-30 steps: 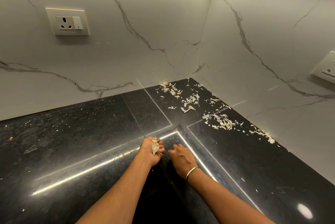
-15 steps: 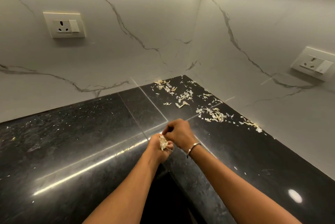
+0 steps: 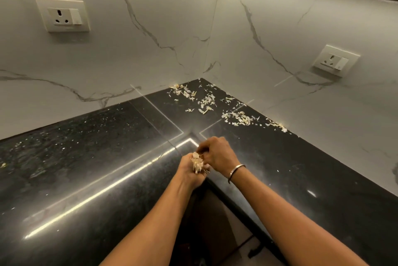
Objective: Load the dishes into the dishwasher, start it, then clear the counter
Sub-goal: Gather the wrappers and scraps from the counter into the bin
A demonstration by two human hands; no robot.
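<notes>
I log: left hand (image 3: 187, 172) fingers grip peel scraps (image 3: 197, 163) at worktop (image 3: 86, 158) inner edge; right hand (image 3: 217, 153) fingers curled, hold unclear; loose peelings (image 3: 237, 117) litter far corner.

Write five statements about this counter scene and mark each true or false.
1. The left hand holds a clump of peel scraps. True.
2. A bangle sits on the left wrist. False: the bangle is on the wrist of the right hand.
3. Loose scraps lie scattered near the back corner of the counter. True.
4. The counter is white marble. False: it is black and speckled; the walls are white marble.
5. Each wall carries a socket, the left socket and the right socket. True.
</notes>
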